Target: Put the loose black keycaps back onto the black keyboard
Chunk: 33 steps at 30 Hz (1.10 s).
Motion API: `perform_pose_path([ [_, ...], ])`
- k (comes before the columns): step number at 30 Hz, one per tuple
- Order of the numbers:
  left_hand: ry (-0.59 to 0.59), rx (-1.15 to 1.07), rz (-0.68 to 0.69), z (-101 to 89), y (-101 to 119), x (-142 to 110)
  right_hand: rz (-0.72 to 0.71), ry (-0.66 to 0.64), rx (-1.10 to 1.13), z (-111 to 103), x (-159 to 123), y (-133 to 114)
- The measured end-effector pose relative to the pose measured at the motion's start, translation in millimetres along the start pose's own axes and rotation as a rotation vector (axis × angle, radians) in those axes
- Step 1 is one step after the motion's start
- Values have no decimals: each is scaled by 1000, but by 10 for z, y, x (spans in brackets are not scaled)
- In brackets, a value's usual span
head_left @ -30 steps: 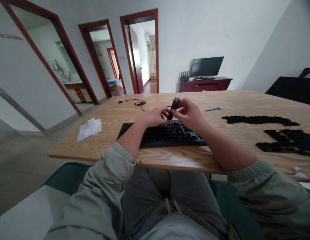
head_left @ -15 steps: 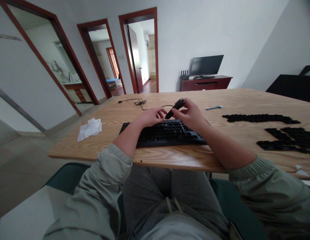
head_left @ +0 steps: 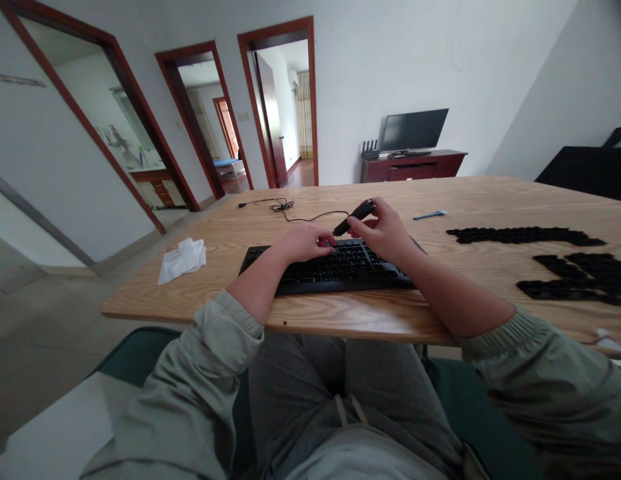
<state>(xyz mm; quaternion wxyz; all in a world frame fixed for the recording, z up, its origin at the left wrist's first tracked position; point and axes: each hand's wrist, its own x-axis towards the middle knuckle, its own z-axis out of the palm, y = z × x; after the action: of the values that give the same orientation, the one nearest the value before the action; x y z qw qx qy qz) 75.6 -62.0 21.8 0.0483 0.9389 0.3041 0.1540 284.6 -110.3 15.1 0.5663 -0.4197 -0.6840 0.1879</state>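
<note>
A black keyboard [head_left: 335,272] lies before me at the table's front edge; most keycaps look to be off its frame. My right hand [head_left: 383,232] grips a thick black stick-shaped tool [head_left: 361,211], tilted so its narrow end points down and left to the keyboard's back rows. Close to that tip, my left hand [head_left: 306,241] hovers over or rests on the keyboard, its thumb and fingers pinched together. What they hold, if anything, is too small to tell. A thin black cable [head_left: 317,217] runs behind the keyboard to a coiled bundle.
Rows of black keycaps [head_left: 520,235] sit on the wooden table [head_left: 470,280] at right, with another group [head_left: 590,275] nearer me. A blue brush-like tool [head_left: 430,215] lies behind my right hand. Crumpled white tissue [head_left: 183,260] is at left.
My left hand's fingers have drawn together and shifted slightly right beside the tool's tip. The tool in my right hand has moved a little down and to the right.
</note>
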Motion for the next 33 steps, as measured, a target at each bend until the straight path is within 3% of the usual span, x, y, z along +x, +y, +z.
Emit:
perform_pose_path([
  [13,43,45,50,9,37,-11,51,21,23,-37,-25,30],
  [33,7,137,22,36,91,23,111,39,75,-51,2,167],
])
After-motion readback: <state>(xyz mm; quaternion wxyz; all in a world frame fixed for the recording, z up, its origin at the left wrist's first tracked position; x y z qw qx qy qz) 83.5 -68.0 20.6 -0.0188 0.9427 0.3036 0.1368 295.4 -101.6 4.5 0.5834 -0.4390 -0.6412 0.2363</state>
